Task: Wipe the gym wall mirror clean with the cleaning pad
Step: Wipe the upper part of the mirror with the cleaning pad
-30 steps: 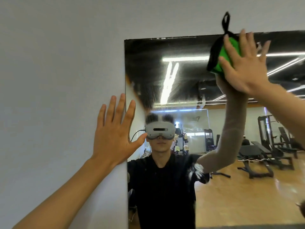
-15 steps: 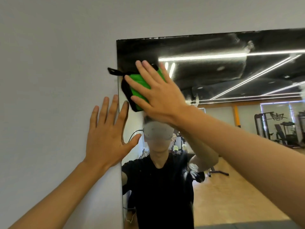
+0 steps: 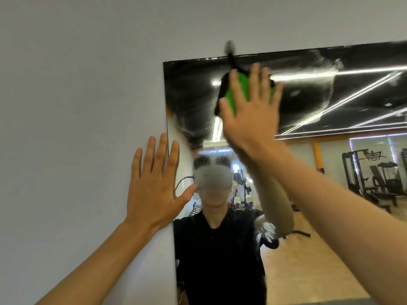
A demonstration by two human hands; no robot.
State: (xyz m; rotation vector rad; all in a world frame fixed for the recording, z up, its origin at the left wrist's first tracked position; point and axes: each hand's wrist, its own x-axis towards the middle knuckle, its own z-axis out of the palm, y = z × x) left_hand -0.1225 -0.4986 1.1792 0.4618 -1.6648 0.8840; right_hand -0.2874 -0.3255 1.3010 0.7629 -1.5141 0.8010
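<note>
Right hand (image 3: 251, 111) raised flat against the upper part of the wall mirror (image 3: 308, 150), fingers straight and spread wide, pressing the green cleaning pad (image 3: 239, 91) to the glass. Pad trimmed in black, with a black loop (image 3: 230, 50) standing up past the mirror's top edge onto the white wall (image 3: 77, 106); blurred, as is the hand over it. Pad placed high on the mirror, near its top edge and somewhat right of its left edge.

Left hand (image 3: 154, 186) open too, fingers straight and fanned, palm laid flat on the wall just at the mirror's left edge, thumb reaching across onto the glass. Holding nothing.

Hazy smears (image 3: 193, 119) showing on the glass left of and below the pad, and more to its right. Reflected in the mirror: a person in a black top (image 3: 215, 260), light strips on a dark ceiling, a wooden floor (image 3: 308, 271) and gym machines (image 3: 370, 177) at far right.
</note>
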